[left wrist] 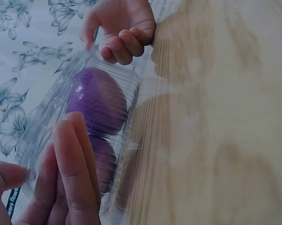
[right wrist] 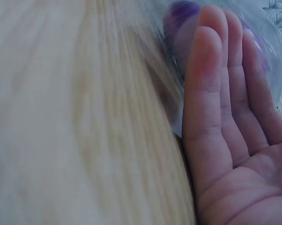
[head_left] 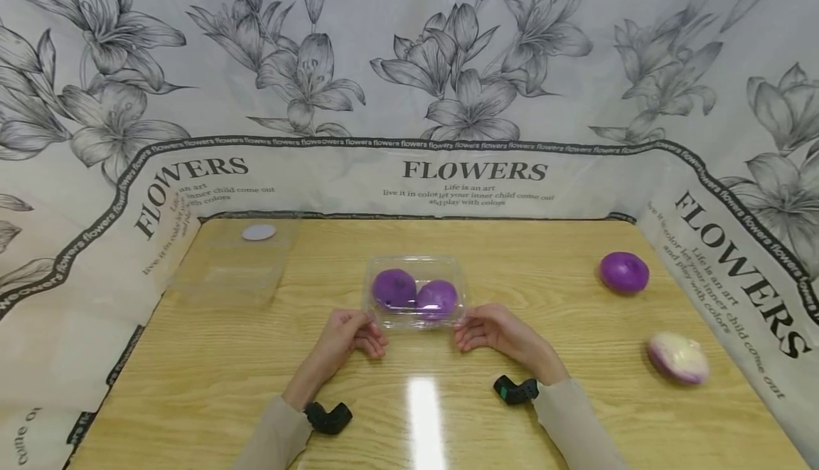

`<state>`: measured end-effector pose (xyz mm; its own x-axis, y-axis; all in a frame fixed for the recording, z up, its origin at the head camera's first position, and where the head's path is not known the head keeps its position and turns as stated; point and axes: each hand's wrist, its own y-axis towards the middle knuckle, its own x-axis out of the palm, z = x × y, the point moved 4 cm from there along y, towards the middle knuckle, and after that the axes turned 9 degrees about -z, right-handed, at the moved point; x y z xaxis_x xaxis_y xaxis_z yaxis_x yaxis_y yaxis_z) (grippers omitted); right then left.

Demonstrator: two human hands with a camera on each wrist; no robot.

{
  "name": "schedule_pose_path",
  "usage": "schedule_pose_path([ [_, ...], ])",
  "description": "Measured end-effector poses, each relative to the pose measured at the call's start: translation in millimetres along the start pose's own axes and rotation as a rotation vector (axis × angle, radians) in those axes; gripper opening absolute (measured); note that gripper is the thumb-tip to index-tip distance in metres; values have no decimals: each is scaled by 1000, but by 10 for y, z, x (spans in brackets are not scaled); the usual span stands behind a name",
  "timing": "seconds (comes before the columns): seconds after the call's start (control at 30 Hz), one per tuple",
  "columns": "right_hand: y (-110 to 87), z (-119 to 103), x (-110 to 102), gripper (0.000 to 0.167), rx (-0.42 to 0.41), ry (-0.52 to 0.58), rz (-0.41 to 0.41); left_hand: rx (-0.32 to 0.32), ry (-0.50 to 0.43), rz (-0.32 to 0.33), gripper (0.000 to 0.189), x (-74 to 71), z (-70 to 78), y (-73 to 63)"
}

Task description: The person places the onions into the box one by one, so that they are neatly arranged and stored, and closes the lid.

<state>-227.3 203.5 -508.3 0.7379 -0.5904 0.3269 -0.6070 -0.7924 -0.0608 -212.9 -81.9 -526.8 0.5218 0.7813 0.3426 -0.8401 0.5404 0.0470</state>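
Note:
A clear plastic box (head_left: 417, 322) sits mid-table with two round purple vegetables, onions by their look, side by side inside: one on the left (head_left: 394, 289), one on the right (head_left: 437, 299). At its front left corner my left hand (head_left: 354, 333) pinches the rim between thumb and forefinger, the other fingers extended along the side. My right hand (head_left: 497, 331) holds the front right corner the same way. In the left wrist view the box wall (left wrist: 124, 75) shows ridges, and the right hand (left wrist: 124, 30) is at its far end.
Another clear plastic container (head_left: 246, 271) with a white oval label (head_left: 259, 232) stands at the back left. To the right lie a loose purple onion (head_left: 624, 272) and, nearer, a cream-and-purple one (head_left: 678, 358). Flower-printed cloth (head_left: 473, 193) walls the table's back and sides.

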Motion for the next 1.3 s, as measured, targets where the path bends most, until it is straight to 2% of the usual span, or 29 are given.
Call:
schedule_pose_path([
  [0.1, -33, -27, -51, 33, -24, 3, 31, 0, 4, 29, 37, -28, 20, -14],
  [0.17, -42, -41, -80, 32, -47, 6, 64, 5, 18, 72, 39, -51, 38, -23],
  [0.23, -41, -53, -111, 30, -78, 19, 124, 13, 52, 145, 41, -83, 56, -32],
  [0.37, -33, -66, -167, 29, -148, 50, 277, 51, 112, 341, 36, -160, 88, -49],
  [0.43, -27, -69, -175, 34, -174, 58, 338, 95, 138, 413, 28, -190, 110, -52],
  [0.5, -11, -71, -161, 43, -198, 56, 354, 161, 154, 448, 17, -213, 132, -48],
  [0.57, 16, -69, -127, 51, -218, 39, 333, 217, 192, 446, 13, -224, 153, -41],
  [0.67, 60, -48, -60, 58, -236, 9, 260, 245, 233, 375, 34, -219, 161, -28],
  [0.73, 88, -22, -9, 64, -225, -18, 212, 222, 254, 306, 47, -201, 151, -22],
  [0.83, 119, 23, 55, 77, -183, -72, 182, 165, 262, 207, 62, -171, 118, -13],
  [0.9, 140, 44, 87, 86, -167, -102, 186, 136, 267, 178, 68, -160, 101, -5],
  [1.03, 180, 76, 128, 94, -164, -114, 215, 100, 274, 170, 72, -150, 93, 0],
  [1.3, 243, 104, 104, 91, -148, -111, 300, 79, 266, 202, 70, -183, 60, 43],
])
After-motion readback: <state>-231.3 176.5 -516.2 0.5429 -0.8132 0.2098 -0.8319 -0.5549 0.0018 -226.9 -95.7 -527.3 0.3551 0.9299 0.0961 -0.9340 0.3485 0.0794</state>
